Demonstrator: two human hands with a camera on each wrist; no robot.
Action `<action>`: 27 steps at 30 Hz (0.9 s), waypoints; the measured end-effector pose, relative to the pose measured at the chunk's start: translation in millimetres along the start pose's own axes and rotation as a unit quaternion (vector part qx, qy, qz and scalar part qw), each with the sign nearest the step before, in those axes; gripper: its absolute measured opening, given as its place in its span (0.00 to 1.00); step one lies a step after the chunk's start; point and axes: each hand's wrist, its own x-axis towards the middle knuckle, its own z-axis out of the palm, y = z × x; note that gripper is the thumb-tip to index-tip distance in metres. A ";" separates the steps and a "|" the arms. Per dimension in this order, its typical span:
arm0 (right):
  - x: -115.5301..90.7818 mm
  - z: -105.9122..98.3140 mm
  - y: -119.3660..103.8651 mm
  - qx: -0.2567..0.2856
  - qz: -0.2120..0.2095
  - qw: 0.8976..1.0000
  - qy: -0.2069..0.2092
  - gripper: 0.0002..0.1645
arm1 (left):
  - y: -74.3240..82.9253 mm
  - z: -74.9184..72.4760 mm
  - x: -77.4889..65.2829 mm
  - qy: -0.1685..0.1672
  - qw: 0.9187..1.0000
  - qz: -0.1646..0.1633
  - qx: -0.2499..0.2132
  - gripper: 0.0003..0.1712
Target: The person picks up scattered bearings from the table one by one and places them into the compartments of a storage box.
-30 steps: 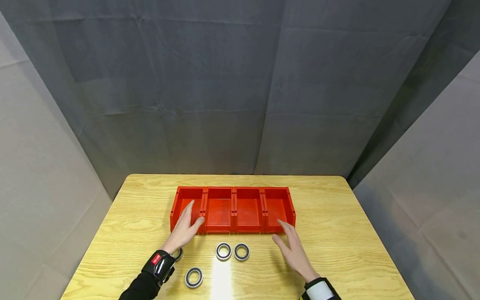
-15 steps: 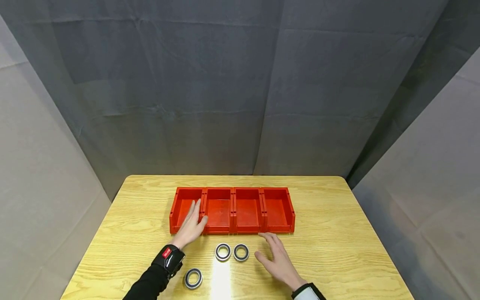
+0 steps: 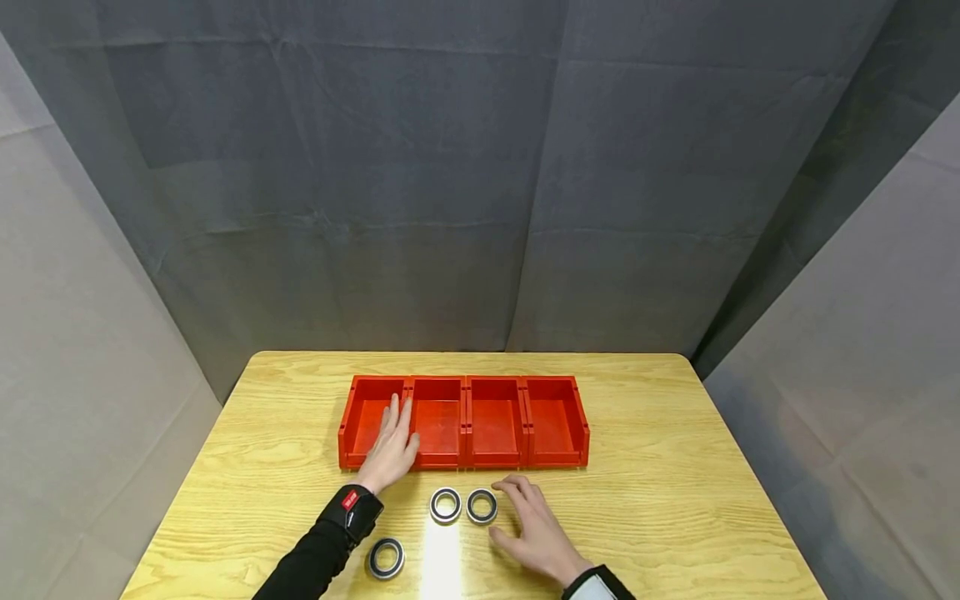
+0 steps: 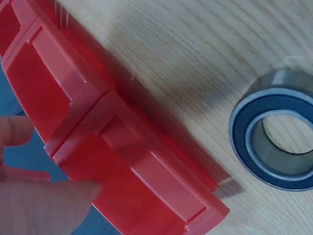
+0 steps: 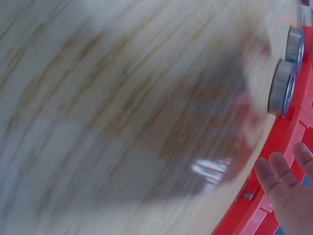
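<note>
My left hand hovers over the left end of the red divided bin, fingers extended and holding nothing. A ball bearing lies beside the bin in the left wrist view. My right hand is just right of two bearings in front of the bin, the left bearing and the right bearing. Its fingers and thumb are spread apart, with nothing between them. Nearer the front lies another bearing, below the left wrist. In the right wrist view, the fingers are loosely extended.
The bin's several compartments stand in a row on the pale wood table. A dark grey curtain hangs behind it, with light cloth walls at both sides. Glare falls on the front of the table.
My right hand has moved left and towards the front, closer to the two bearings. The left hand has shifted slightly right, and its wrist now covers a bearing that was partly visible.
</note>
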 end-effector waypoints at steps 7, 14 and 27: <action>4.1 6.7 -1.4 -0.017 -0.011 1.000 -0.020 0.35 | -2.7 5.5 0.4 0.008 0.999 0.017 0.034 0.38; 10.1 10.3 -4.6 -0.043 -0.015 0.998 -0.045 0.32 | -5.6 10.1 0.2 0.004 0.999 0.018 0.047 0.39; 21.9 14.3 -11.9 -0.092 -0.037 0.993 -0.066 0.30 | -4.0 13.8 -3.1 0.021 0.995 0.050 0.086 0.39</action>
